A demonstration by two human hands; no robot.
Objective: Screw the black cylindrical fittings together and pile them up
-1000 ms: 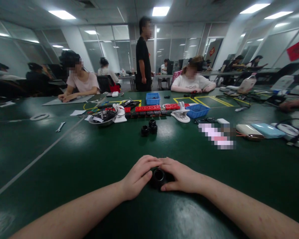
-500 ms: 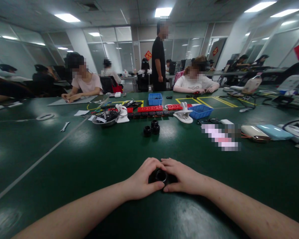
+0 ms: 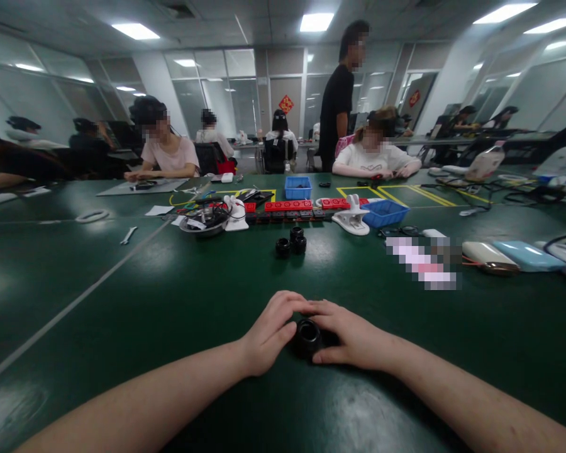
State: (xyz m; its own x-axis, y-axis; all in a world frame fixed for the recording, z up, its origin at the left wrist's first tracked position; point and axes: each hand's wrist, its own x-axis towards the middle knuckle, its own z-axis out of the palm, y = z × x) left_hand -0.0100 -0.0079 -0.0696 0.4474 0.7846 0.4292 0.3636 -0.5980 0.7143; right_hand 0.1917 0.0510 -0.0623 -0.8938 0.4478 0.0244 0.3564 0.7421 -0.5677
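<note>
A glossy black ring-shaped part [image 3: 306,346] with a round hollow in its top stands on the green table between my two hands. My right hand [image 3: 351,333] curves round its right side, with a forefinger at the rim and the thumb low at the front. To its left, my left hand [image 3: 272,332] arches over with bent fingers reaching behind the part; its thumb is apart from the fingers, near the part's upper left edge. Farther forward, three similar black parts [image 3: 291,241] stand in a tight cluster.
Red-topped blocks [image 3: 288,205] form a row beyond the cluster, between white clips [image 3: 352,217]. A metal bowl of cables [image 3: 204,224], blue bins [image 3: 385,214], a wrench [image 3: 129,236] and pouches [image 3: 490,258] lie around. Across the green table [image 3: 207,302] people sit working.
My left thumb has lifted off the front of the black part and drawn back left, baring more of it. The person standing at the back has moved right, and the view has shifted slightly.
</note>
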